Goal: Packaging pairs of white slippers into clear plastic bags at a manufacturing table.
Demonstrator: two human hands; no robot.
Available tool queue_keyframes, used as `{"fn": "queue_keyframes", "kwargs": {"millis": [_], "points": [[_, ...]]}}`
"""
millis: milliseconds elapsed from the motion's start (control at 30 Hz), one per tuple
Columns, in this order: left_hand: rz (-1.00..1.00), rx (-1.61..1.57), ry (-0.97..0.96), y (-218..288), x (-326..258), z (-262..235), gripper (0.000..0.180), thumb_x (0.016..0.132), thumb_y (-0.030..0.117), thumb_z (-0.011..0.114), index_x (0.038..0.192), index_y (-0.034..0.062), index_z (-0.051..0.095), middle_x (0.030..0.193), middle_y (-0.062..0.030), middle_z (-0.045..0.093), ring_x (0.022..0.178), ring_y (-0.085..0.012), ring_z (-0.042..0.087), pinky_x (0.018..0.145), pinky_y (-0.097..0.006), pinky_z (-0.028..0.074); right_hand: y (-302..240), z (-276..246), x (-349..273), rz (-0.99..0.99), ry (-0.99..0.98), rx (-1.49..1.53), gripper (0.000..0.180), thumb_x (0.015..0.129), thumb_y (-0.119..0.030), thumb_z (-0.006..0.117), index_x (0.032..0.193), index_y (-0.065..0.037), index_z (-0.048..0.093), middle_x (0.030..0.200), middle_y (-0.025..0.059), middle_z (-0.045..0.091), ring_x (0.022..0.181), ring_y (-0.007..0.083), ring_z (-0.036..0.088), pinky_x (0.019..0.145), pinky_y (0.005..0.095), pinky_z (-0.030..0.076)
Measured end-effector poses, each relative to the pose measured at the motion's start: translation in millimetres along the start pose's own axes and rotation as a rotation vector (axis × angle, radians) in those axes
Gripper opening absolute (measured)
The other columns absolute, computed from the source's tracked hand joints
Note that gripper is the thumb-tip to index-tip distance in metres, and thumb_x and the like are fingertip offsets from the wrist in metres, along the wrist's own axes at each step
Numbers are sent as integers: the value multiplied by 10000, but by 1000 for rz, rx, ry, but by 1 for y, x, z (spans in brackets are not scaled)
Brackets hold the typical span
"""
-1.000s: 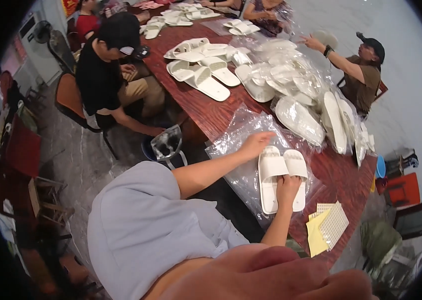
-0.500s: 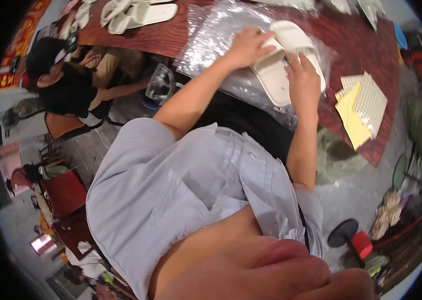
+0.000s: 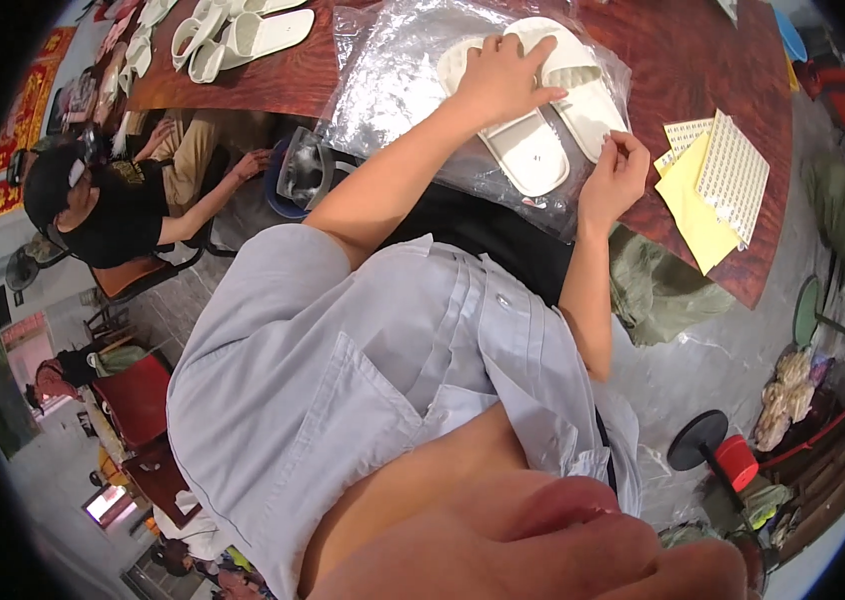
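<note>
Two cream slippers lie side by side on clear plastic bags (image 3: 383,95) on the table, soles down. My left hand (image 3: 505,82) rests spread across their straps, its thumb and fingers apart, covering part of the left slipper (image 3: 528,155). A small dark mark shows on that slipper's heel. At the heel end of the right slipper (image 3: 588,112) is my right hand (image 3: 619,180), with its fingers curled in a pinch. Anything between those fingertips is too small to make out. To its right lie yellow backing paper (image 3: 688,205) and sheets of small stickers (image 3: 735,175).
More cream slippers (image 3: 268,35) stand at the table's far left. A person in black (image 3: 108,205) sits left of the dark red wooden table (image 3: 703,60), near a blue bucket (image 3: 283,185) with a clear bag. Green cloth (image 3: 668,290) hangs below the table's right edge.
My right hand has left the slippers' straps and come back toward the heel end, fingers now pinched. My left hand has spread over both straps. The slippers have shifted slightly left.
</note>
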State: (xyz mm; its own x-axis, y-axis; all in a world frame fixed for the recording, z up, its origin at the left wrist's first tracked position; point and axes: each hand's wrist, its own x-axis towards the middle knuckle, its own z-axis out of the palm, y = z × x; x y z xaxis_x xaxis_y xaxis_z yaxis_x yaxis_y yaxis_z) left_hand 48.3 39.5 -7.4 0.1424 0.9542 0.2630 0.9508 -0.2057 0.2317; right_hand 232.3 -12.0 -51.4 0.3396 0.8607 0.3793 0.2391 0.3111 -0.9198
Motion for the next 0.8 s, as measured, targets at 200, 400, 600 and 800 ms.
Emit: {"fn": "queue_keyframes", "kwargs": {"millis": [200, 400, 600, 800], "points": [[-48, -40, 33, 7, 1, 1, 555, 863, 350, 640, 1381, 237, 476, 1124, -163, 571, 1064, -369, 545, 854, -521, 440, -7, -2, -3, -146, -102, -248, 107, 866, 31, 567, 952, 8, 627, 959, 135, 622, 893, 285, 579, 769, 358, 478], [-59, -19, 154, -2, 18, -19, 536, 839, 314, 664, 1351, 254, 517, 1102, -140, 567, 1061, -353, 530, 821, -502, 453, -6, 1, 7, -287, -110, -412, 295, 855, -14, 601, 1150, -12, 604, 1157, 142, 617, 1122, 345, 504, 963, 452, 381], [-163, 14, 323, -48, 11, -81, 489, 804, 327, 705, 1269, 219, 600, 1071, -167, 571, 1016, -359, 519, 799, -494, 426, 3, 12, 15, -476, -281, -789, 275, 909, -203, 583, 1146, -82, 649, 1206, 154, 617, 1129, 367, 546, 958, 492, 415], [-335, 23, 375, -134, -59, -115, 459, 834, 317, 672, 1277, 218, 604, 1085, -181, 589, 1032, -371, 543, 848, -469, 463, 5, 8, 1, -395, -304, -982, 361, 895, -312, 624, 1223, -161, 611, 1337, 83, 549, 1216, 341, 496, 945, 518, 405]]}}
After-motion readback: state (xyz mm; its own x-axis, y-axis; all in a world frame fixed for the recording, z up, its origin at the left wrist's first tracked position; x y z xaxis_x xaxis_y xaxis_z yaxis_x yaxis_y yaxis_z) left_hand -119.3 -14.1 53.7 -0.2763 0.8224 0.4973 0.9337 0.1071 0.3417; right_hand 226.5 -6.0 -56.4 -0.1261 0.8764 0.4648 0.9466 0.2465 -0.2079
